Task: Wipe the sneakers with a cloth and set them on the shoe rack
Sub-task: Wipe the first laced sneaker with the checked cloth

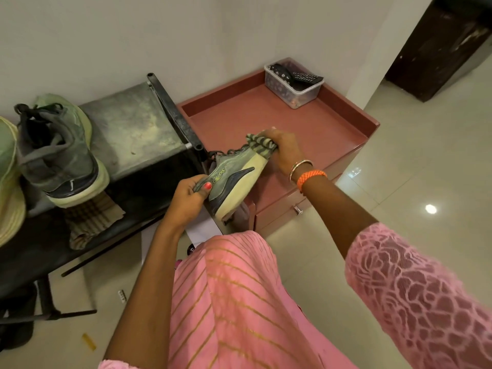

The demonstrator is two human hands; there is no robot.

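At frame centre, the grey-green sneaker with pale sole [234, 179] runs lower left to upper right; left hand [190, 194] grips its heel, right hand [282, 147] presses a striped cloth [259, 145] on its toe. Its mate [60, 153] sits on the black metal shoe rack [127, 129], left.

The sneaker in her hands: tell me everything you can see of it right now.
The held sneaker is grey-green mesh with dark laces, a dark side swoosh and a worn cream sole. It lies tilted on its side, toe away, in the air over the edge of the red cabinet. The left hand grips its heel; the right hand presses a striped cloth on its toe.
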